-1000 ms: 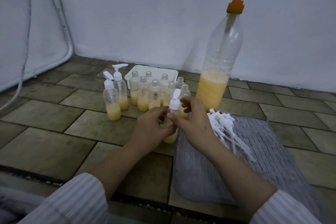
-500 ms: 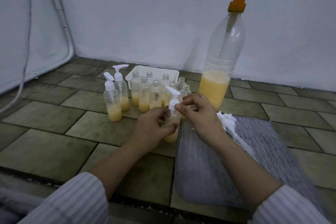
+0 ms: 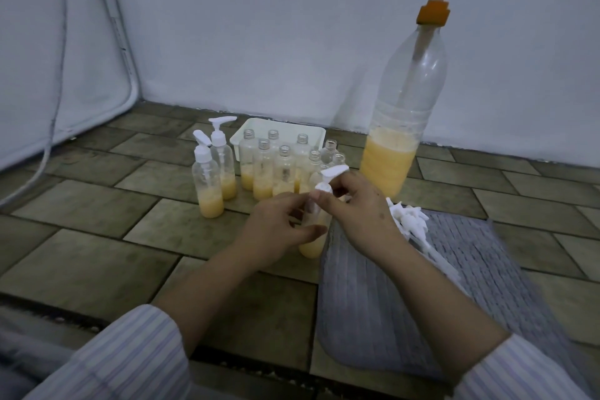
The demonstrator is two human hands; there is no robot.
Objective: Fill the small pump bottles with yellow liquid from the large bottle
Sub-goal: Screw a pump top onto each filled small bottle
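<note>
Yellow liquid fills only the bottom of the small bottle (image 3: pixel 312 237) I'm working on, which stands on the floor at the mat's (image 3: pixel 422 286) edge. My left hand (image 3: pixel 279 230) curls round its body; my right hand (image 3: pixel 354 204) pinches the white pump cap (image 3: pixel 328 180) at the neck. If I twist it on crooked, I think the thread could cross and leak. A hard turn could tip the light bottle. The open bottles (image 3: pixel 282 169) just behind could be knocked by my knuckles. The big bottle (image 3: pixel 399 127) stands further back, about a third full.
</note>
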